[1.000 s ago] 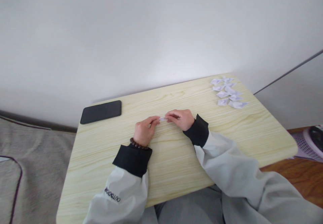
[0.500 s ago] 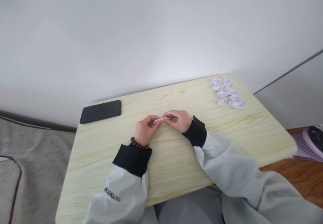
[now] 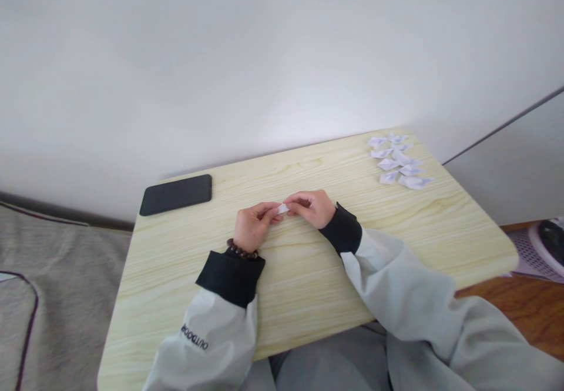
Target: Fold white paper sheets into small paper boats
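Between my two hands is a small white piece of folded paper [image 3: 283, 209], over the middle of the table. My left hand [image 3: 255, 224], with a dark bead bracelet at its wrist, pinches the paper's left end between thumb and fingers. The right end is pinched by my right hand [image 3: 312, 207]. Fingertips cover much of the paper, so its full shape is hidden. Several folded white paper pieces [image 3: 410, 170] with pointed ends lie in two rough columns near the table's far right corner.
A black phone [image 3: 176, 194] lies at the far left of the pale wooden table [image 3: 304, 297]. A white wall [image 3: 273, 73] rises behind the far edge. Grey fabric [image 3: 74, 308] is at the left, and a light purple mesh basket [image 3: 531, 253] stands beyond the right edge.
The paper has turned between my fingers and now shows a flat, short white face instead of a thin edge. Both hands have shifted only slightly.
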### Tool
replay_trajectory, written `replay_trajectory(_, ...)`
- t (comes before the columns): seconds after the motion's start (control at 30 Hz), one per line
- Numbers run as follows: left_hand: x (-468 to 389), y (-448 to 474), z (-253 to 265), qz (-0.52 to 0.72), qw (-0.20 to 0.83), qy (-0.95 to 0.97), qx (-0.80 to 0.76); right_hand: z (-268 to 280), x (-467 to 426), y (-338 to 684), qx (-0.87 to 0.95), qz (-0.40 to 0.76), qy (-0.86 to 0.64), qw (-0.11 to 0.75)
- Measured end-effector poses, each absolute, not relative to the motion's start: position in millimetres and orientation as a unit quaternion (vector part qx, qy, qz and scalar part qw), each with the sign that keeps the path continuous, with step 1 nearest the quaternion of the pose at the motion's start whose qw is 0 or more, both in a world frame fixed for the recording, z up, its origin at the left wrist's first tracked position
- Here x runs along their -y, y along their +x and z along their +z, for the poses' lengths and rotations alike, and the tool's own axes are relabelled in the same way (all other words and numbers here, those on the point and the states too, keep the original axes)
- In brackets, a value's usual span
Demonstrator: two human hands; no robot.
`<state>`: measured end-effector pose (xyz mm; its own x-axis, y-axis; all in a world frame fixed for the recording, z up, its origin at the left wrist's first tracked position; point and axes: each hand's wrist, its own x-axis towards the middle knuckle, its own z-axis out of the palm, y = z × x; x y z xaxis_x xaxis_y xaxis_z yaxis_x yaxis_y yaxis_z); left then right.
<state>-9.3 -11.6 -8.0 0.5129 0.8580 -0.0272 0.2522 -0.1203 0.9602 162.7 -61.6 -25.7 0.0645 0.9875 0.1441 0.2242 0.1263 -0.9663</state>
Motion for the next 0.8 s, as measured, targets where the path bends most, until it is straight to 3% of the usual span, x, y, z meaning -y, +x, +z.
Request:
replay_trajectory(0.23, 10.9, -12.3, -6.0, 0.262, 0.521, 0.721, -0.373, -24.0, 57.6, 166.3, 0.499, 0.466, -0.528, 0.505)
replay_trajectory(0.47, 13.0, -15.2, -4.2, 0.288, 0.29, 0.85, -0.333, -22.3, 59.0, 165.0, 0.49, 0.473, -0.516, 0.52)
replay_trajectory(0.8, 12.8, -13.5, -3.1, 0.344, 0.248, 0.845, -0.325, -16.7, 64.2, 166.2, 0.693, 0.226, -0.514, 0.452)
